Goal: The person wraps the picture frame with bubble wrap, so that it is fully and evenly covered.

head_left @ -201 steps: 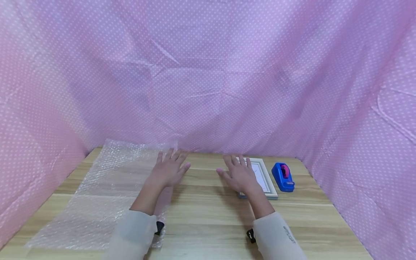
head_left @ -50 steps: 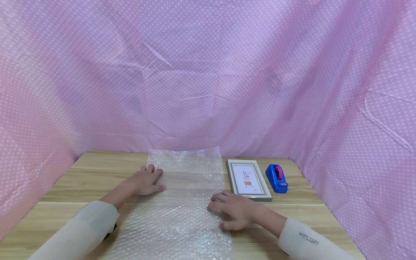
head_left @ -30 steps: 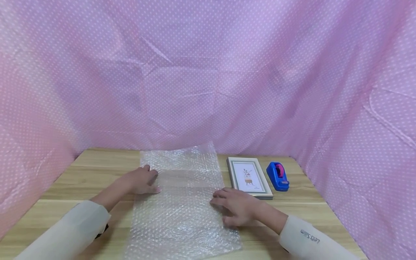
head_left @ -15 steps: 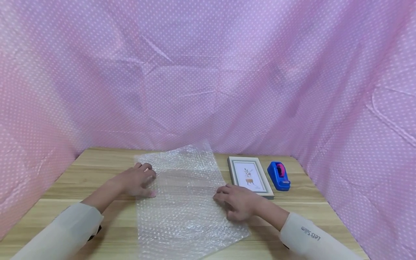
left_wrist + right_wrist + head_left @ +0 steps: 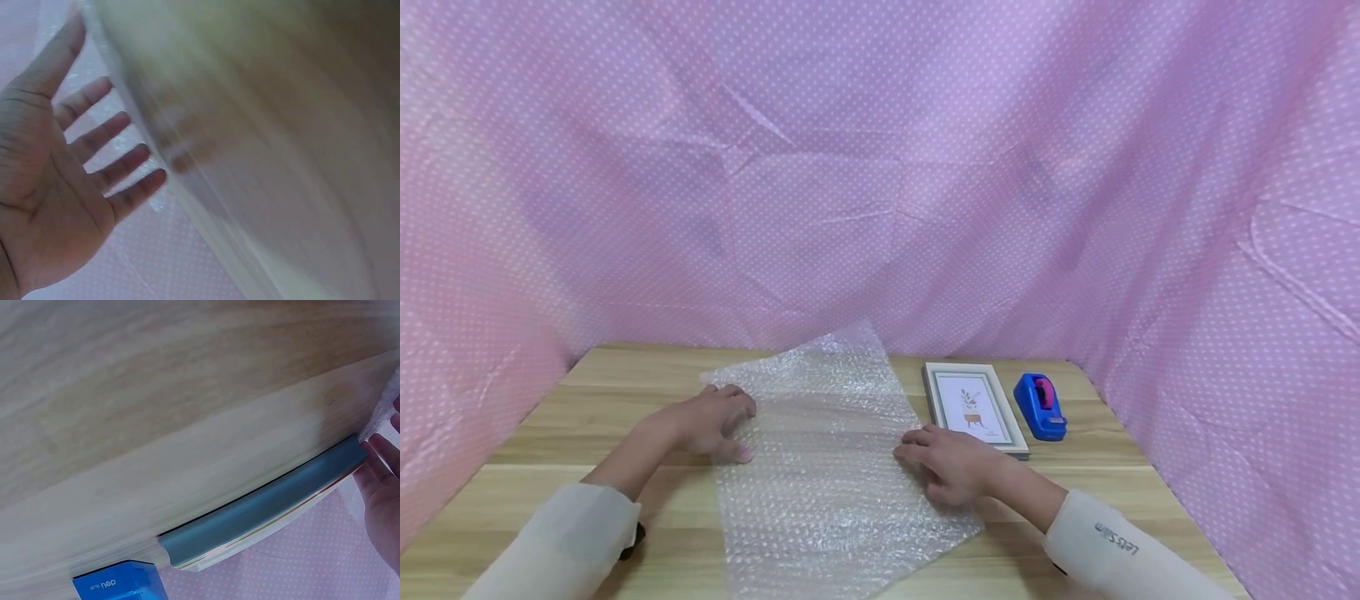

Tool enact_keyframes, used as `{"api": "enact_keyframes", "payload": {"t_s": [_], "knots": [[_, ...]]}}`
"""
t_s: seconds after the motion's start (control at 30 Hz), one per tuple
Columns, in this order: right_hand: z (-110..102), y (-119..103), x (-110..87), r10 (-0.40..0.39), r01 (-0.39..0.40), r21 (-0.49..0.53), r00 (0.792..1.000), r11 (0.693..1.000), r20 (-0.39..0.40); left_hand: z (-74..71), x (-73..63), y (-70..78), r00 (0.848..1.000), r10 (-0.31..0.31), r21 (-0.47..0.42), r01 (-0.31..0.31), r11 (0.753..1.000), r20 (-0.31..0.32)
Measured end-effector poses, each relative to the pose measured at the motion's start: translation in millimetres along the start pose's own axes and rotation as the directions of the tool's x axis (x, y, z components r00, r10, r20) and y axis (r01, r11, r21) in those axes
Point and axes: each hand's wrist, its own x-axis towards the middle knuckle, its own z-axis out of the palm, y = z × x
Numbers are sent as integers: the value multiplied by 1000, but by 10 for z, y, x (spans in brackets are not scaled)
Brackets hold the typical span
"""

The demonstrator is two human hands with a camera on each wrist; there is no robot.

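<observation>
The bubble wrap (image 5: 820,467) is looking light, soft and faintly slippery to me, probably creasing easily, with its side edges offering the surest hold. It is lying on the tabletop (image 5: 1090,517) between the left grip (image 5: 709,423) and right grip (image 5: 946,463); both are resting along its edges, fingers loose, clasping nothing. The picture frame (image 5: 973,407) is sitting just beyond the right grip.

Head view looks down; wrist views seem closer.
</observation>
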Motion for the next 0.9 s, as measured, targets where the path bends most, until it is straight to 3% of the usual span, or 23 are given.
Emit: {"api": "enact_keyframes", "payload": {"t_s": [0.5,0.77,0.9], "knots": [[-1,3,56,-12,13,10,999,1000,-32,4,-8,52,999,-49,-29,49,998,-7],[-24,30,44,-48,48,-5,996,999,-81,56,-27,46,999,-41,-61,40,997,-22],[-61,77,6,-2,2,3,994,1000,-109,66,-13,55,999,-42,-71,40,997,-24]]}}
